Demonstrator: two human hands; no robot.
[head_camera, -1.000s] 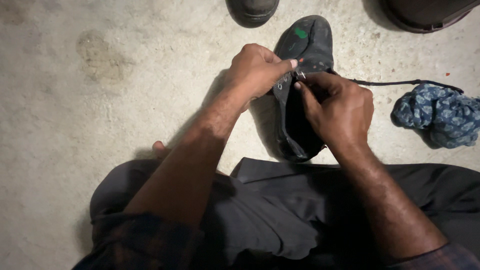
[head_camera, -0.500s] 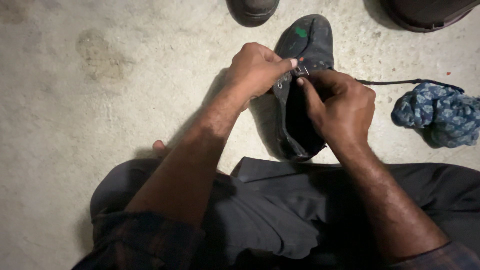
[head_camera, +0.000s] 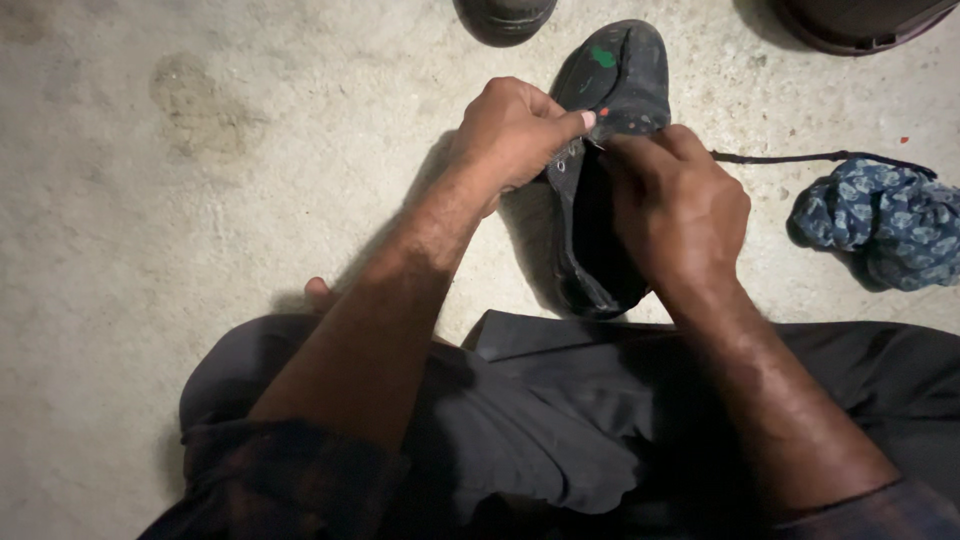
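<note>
- The left hand (head_camera: 510, 135) pinches the left eyelet edge of the black shoe (head_camera: 605, 170), thumb pointing toward the toe.
- The right hand (head_camera: 680, 210) is closed over the opposite edge, apparently gripping the black lace (head_camera: 800, 157), though its fingers hide the contact.
- The shoe lies between both hands, toe away.
- A blue patterned cloth (head_camera: 880, 225) lies right of the grip.

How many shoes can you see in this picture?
2 for sure: the dark shoe with a green mark, held between the left hand and right hand, and a shoe toe cut off at the top edge. The dark thing top right is unclear.
</note>
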